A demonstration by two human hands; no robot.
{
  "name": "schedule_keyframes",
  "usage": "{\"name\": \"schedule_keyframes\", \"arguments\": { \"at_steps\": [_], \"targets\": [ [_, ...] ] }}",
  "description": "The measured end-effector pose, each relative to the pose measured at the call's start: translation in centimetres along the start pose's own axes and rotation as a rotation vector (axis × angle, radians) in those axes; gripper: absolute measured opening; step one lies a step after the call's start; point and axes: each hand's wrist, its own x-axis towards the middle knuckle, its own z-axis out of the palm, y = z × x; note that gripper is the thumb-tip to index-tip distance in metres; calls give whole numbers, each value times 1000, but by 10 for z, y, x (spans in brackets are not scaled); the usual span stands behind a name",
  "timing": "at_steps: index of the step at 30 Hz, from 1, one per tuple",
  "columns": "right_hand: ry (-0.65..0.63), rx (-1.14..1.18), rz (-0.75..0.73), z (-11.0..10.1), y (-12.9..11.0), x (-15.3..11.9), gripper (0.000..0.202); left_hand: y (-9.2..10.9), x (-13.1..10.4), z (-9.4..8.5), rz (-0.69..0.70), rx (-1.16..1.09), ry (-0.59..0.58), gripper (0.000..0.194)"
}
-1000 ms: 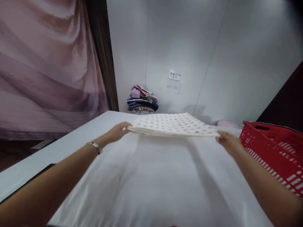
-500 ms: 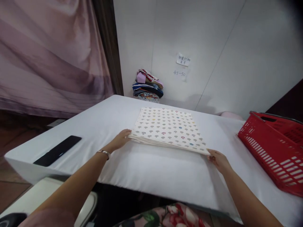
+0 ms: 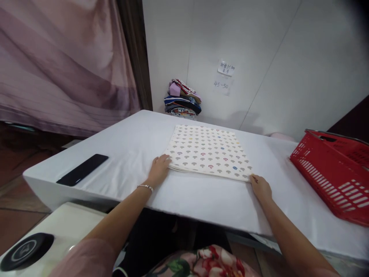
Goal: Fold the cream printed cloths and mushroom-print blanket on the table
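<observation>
A folded white cloth [image 3: 207, 152] printed with small grey, red, blue and yellow mushrooms lies on the white-covered table in front of me. Its layers show along the near edge. My left hand [image 3: 159, 171], with a silver bracelet on the wrist, is at the near left corner, fingers curled on the cloth's edge and thumb hidden. At the near right corner my right hand [image 3: 261, 187] pinches the cloth between thumb and fingers.
A red plastic basket [image 3: 331, 181] stands on the table [image 3: 201, 200] at the right. A black phone [image 3: 83, 169] lies at the left. Against the wall at the back is a stack of folded fabrics [image 3: 183, 100]. Below left is a white surface with a round black object [image 3: 27, 251].
The near edge of the cloth has come down flatter onto the table. My left hand has moved further in over the left corner. The view has shifted a little.
</observation>
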Motion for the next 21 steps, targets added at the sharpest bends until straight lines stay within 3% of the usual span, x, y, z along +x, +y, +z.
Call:
{"name": "schedule_keyframes", "arguments": {
  "at_steps": [4,9,15,21],
  "targets": [
    [62,-129,-42,4,-9,-11,42,30,12,6,207,31,-22,37],
    [211,-243,-189,13,-19,-23,42,68,28,20,332,27,-20,31],
    [-8,-32,-674,24,-69,-27,38,95,39,33,343,-37,10,27],
    [-133,95,-886,31,-129,-13,29,93,38,34,302,-98,-27,21]
  ]
}}
